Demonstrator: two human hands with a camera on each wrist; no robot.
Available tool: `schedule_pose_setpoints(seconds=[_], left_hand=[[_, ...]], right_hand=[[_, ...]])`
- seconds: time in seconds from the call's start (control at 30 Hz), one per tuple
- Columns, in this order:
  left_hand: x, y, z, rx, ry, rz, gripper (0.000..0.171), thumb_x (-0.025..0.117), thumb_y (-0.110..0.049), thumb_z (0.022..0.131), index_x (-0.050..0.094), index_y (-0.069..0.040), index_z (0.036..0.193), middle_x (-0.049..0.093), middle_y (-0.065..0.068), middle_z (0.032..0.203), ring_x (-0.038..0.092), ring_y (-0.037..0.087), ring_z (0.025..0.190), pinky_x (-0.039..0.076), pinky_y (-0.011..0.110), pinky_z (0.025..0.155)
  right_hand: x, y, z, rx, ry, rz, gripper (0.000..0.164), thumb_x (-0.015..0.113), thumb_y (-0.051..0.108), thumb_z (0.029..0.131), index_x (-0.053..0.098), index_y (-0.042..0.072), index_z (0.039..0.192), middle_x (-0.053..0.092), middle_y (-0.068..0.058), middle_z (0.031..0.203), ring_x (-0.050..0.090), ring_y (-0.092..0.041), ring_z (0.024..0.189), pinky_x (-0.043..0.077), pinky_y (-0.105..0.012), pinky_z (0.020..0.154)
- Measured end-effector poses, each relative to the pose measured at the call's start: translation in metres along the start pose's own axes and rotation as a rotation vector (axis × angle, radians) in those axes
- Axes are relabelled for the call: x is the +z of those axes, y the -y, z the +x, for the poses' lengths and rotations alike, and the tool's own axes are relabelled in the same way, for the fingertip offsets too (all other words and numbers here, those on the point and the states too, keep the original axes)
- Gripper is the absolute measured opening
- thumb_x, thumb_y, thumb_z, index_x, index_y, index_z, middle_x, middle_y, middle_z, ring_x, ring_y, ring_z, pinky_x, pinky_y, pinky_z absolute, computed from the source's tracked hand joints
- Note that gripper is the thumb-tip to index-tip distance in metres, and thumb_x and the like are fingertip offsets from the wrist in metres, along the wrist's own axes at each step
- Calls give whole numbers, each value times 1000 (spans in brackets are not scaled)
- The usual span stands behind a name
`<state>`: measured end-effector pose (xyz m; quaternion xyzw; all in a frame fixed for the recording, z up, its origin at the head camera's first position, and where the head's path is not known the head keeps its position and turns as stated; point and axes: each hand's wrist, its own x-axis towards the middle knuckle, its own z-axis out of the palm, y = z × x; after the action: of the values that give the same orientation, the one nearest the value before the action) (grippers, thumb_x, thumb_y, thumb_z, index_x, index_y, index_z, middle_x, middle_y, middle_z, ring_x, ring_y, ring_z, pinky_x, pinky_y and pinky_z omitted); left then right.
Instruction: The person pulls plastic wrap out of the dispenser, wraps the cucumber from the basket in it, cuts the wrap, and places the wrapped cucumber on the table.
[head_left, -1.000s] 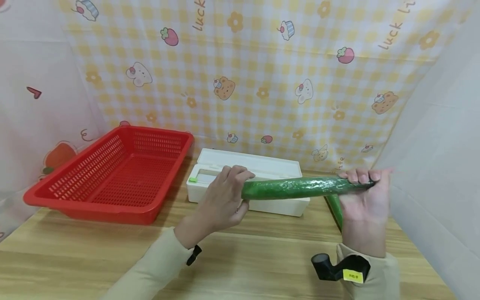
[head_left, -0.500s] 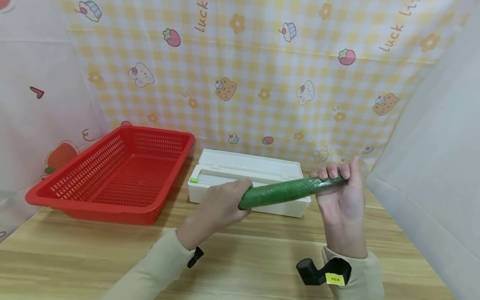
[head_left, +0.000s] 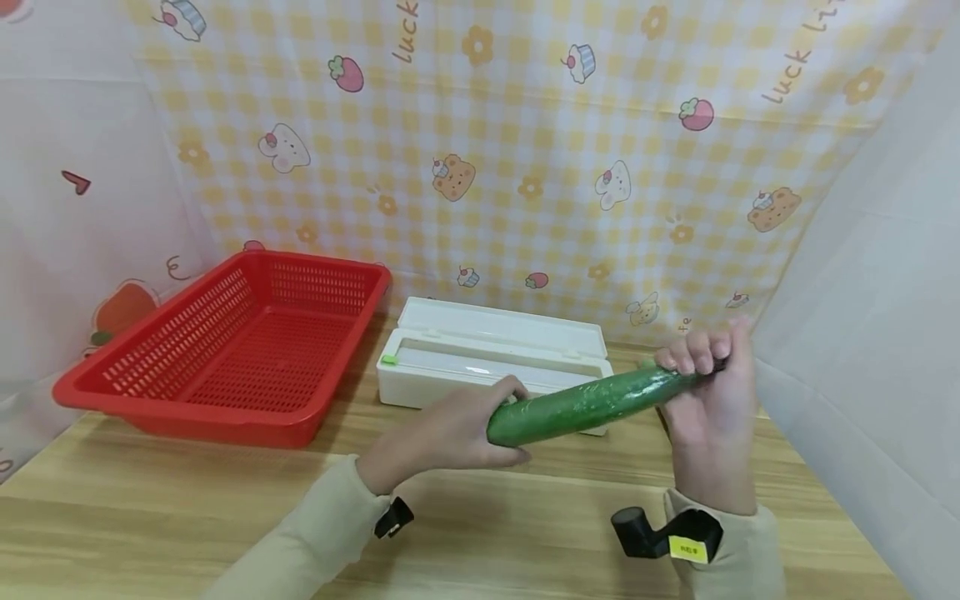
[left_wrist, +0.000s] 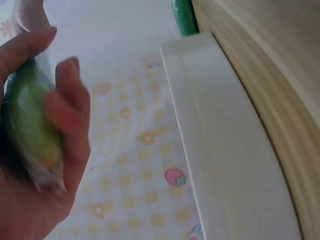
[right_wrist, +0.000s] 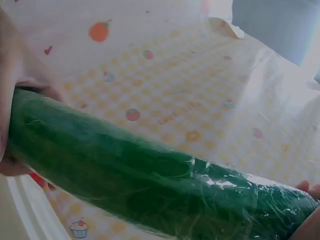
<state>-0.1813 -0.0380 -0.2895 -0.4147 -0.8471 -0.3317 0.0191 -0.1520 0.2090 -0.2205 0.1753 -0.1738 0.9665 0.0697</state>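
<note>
A long green cucumber [head_left: 592,408] wrapped in clear plastic film is held up over the table between both hands, its right end higher. My left hand [head_left: 457,429] holds its left end, with thumb and fingers around the tip. In the left wrist view, crumpled film sticks out past the cucumber end [left_wrist: 37,125] in the palm. My right hand [head_left: 708,392] grips the darker right end with curled fingers. Glossy film wrinkles show along the cucumber [right_wrist: 150,175] in the right wrist view. Behind it stands a white cling film box [head_left: 420,387] with its lid up.
A red plastic basket [head_left: 225,429] stands on the left of the wooden table [head_left: 480,533]. Another cucumber [left_wrist: 185,17] lies beyond the box's end, mostly hidden behind my right hand in the head view. A patterned cloth [head_left: 495,125] hangs along the back.
The cucumber has gone from nearly level to tilted, its left end lower and nearer me. My left hand has shifted its hold on the tip. The right hand moved left, then partly back right.
</note>
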Motion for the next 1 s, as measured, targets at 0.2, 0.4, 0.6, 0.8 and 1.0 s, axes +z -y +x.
schedule_pose_setpoints(seconds=[0.2, 0.4, 0.6, 0.8, 1.0], left_hand=[[-5, 8, -2, 26, -330, 301, 34, 72, -11, 72, 52, -12, 100, 50, -6, 60, 41, 5, 50, 35, 16, 46], [-11, 13, -4, -2, -426, 314, 38, 66, 3, 69, 43, -9, 97, 39, -6, 51, 35, 5, 45, 29, 16, 43], [-15, 16, -5, -11, -404, 244, 34, 58, 9, 75, 38, -7, 97, 39, -4, 53, 36, 5, 46, 31, 15, 43], [-21, 15, -6, -61, -365, 351, 37, 65, 2, 74, 43, -10, 102, 46, -3, 57, 40, 7, 46, 34, 17, 43], [-22, 12, -6, -34, -308, 275, 34, 73, -6, 72, 52, -13, 98, 52, -5, 69, 46, 8, 59, 40, 20, 54]], right_hand=[[-3, 15, -2, -26, -33, 108, 43, 40, 28, 100, 46, -1, 69, 49, -16, 63, 46, -30, 61, 43, -40, 67], [1, 17, 3, 12, -59, 43, 14, 45, 13, 97, 44, 2, 89, 48, -16, 80, 44, -30, 75, 40, -42, 78], [5, 12, 2, 12, 22, -8, 11, 37, 2, 98, 47, -1, 101, 53, -21, 87, 46, -33, 80, 41, -45, 82], [6, 10, -2, 17, 132, -61, 17, 34, 3, 99, 47, -5, 104, 54, -22, 82, 53, -35, 81, 44, -57, 90], [10, -2, -5, -6, 156, -74, 22, 35, 8, 99, 51, -8, 100, 52, -19, 77, 53, -32, 75, 46, -53, 91]])
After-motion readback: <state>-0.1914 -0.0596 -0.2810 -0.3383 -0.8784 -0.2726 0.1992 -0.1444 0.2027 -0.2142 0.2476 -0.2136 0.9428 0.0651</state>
